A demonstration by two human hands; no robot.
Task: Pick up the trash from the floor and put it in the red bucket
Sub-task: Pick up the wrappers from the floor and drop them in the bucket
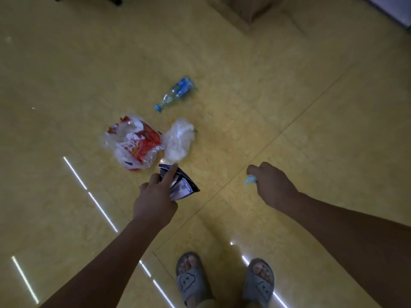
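Floor litter, five pieces: three lying, two in hand.

Landmark: crumpled red-and-white plastic bag (133, 143) on the yellow tiled floor (266, 96), mouth slack, contents not discernible. Touching its right side, a crumpled white plastic bag (179, 141), also on the floor. Beyond and to the right of the landmark, apart from it, a clear plastic bottle (175, 92) with blue label and blue cap, lying on its side; any liquid inside cannot be told. Just nearer than the landmark, the left hand (155, 201) grips a dark purple wrapper (183, 185), forefinger stretched along it. Well to the landmark's right, the right hand (273, 185) is curled round a small pale blue scrap (250, 179). Nearest of all, grey slippers (191, 278) on the person's feet.
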